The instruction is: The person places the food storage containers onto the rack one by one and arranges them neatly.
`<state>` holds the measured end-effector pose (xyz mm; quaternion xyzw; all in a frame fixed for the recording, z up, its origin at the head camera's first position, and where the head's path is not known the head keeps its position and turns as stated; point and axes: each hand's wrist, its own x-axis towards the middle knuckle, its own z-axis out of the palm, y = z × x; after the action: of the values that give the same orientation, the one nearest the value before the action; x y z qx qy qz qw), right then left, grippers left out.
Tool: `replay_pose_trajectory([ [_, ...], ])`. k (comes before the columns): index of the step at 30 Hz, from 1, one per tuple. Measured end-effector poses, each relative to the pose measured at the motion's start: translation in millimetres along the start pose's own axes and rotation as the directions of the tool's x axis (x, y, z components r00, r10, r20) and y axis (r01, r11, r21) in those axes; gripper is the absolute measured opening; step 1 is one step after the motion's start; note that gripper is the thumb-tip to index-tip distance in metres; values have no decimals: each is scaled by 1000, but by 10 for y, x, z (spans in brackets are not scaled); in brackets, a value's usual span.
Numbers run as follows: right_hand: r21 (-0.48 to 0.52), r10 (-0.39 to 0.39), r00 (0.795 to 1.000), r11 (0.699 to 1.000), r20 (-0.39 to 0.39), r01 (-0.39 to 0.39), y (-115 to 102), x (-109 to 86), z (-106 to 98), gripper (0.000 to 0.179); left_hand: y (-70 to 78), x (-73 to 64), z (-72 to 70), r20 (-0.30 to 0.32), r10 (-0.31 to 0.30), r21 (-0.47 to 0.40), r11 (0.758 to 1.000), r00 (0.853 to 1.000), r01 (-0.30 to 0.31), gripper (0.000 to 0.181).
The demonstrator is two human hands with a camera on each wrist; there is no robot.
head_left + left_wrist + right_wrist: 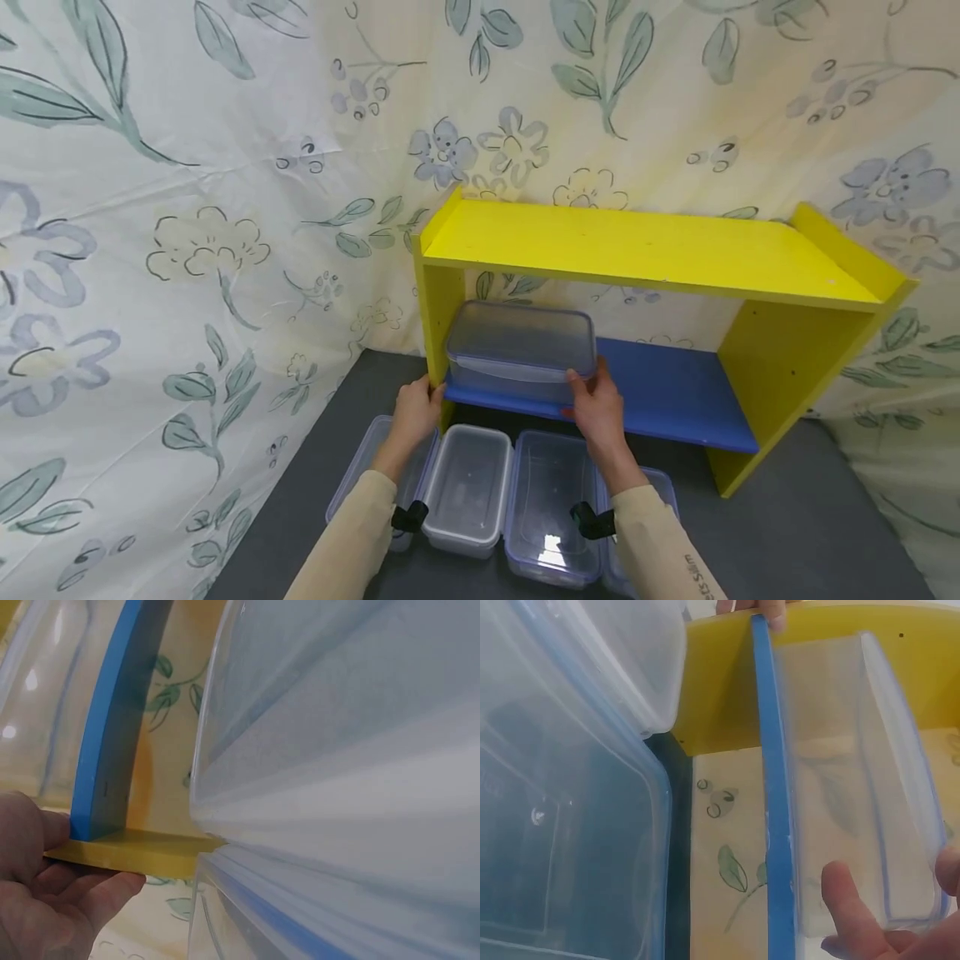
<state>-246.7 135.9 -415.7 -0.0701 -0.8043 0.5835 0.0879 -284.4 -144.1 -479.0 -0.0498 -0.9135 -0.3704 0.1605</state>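
Observation:
A clear plastic food container (517, 337) with a bluish-rimmed lid sits at the left end of the blue shelf board (675, 396), inside a yellow shelf unit (637, 246). My right hand (602, 412) holds the container by its right front corner; one finger lies along the container's front in the right wrist view. With the left hand (416, 412) I grip the front edge of the unit's yellow side panel (150, 853), thumb beside the end of the blue board and fingers round the outside.
Several more plastic containers stand in a row on the dark table (810, 517) before the unit, among them a white-lidded one (468, 483) and a blue-rimmed one (553, 500) under my forearms. A flower-patterned cloth (210, 250) hangs behind and to the left.

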Motion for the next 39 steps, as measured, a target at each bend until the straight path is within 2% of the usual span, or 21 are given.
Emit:
replay_pose_trajectory([
  [6, -8, -14, 1000, 1000, -4, 14, -13, 45, 42, 51, -19, -4, -12, -4, -5, -4, 1000, 1000, 5, 20],
  [14, 5, 29, 999, 1000, 33, -29, -9, 80, -9, 56, -25, 16, 52, 14, -6, -1, 1000, 1000, 6, 22],
  [17, 38, 36, 996, 998, 76, -39, -11, 77, -54, 58, -15, 18, 67, 12, -5, -4, 1000, 1000, 5, 21],
  [22, 167, 48, 979, 982, 198, -82, -28, 60, -149, 69, 5, 27, 65, 19, -8, -7, 1000, 1000, 8, 21],
  [24, 208, 49, 975, 974, 217, -95, -44, 56, -170, 72, 9, 41, 58, 20, -11, -7, 1000, 1000, 11, 21],
  [27, 233, 64, 980, 967, 191, -108, -69, 38, -187, 76, 1, 50, 44, 21, -15, -9, 1000, 1000, 15, 20],
  [31, 179, 95, 990, 977, 102, -113, -93, -15, -231, 75, -28, 39, 40, 17, -17, -4, 1000, 1000, 17, 20],
  [35, 79, 79, 997, 994, 11, -80, -62, -70, -322, 61, -38, 28, 34, 2, -6, 9, 1000, 1000, 6, 20],
  [39, 23, 48, 997, 999, -59, -46, 24, -116, -412, 43, -22, 27, 19, -1, 1, 11, 1000, 1000, -1, 20],
])
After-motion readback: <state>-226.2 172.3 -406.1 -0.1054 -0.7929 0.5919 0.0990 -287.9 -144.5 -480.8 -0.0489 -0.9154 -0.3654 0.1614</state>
